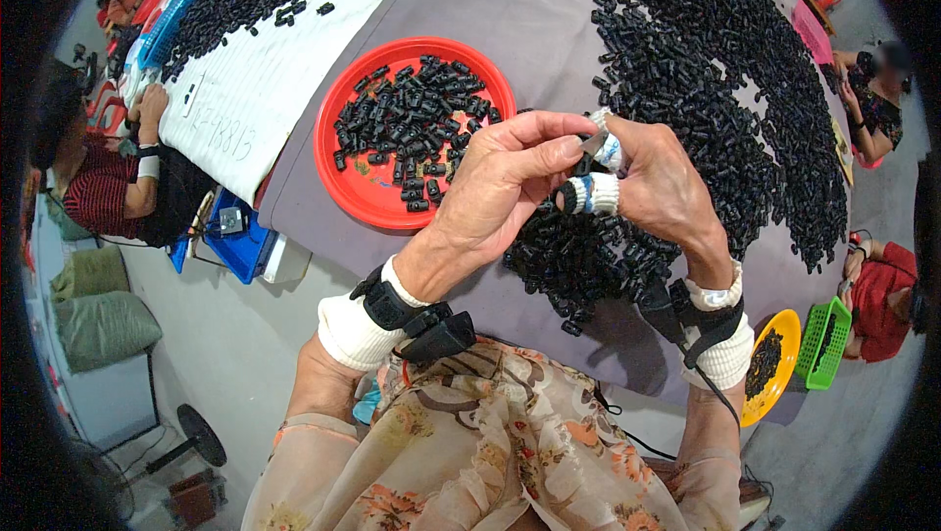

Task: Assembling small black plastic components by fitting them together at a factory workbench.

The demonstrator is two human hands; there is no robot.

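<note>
Close together above the table, the two hands meet at their fingertips. The left hand (500, 188) pinches with thumb and forefinger toward a small pale piece (600, 144), which the right hand (662, 188) also grips from the other side; it may be a short blade or tool, but the view is too small to say. The right hand's fingers wear white taped wraps (591, 194), one with a dark end facing the camera. Both hands are clenched about that small piece, fingers curled in, none spread free. Each wrist carries a white cuff with a black strap device (412, 315).

Directly beneath the hands, at about six o'clock from them, lies a heap of small black plastic parts (578, 257) on the grey table cover (520, 12). At ten o'clock sits a red round tray (343, 183) holding more of the same black parts. At two o'clock a far larger spread of black parts (716, 71) covers the table. At four o'clock, past the table edge, are a yellow dish (779, 335) and a green basket (821, 340). Other people sit at nine o'clock and three o'clock.
</note>
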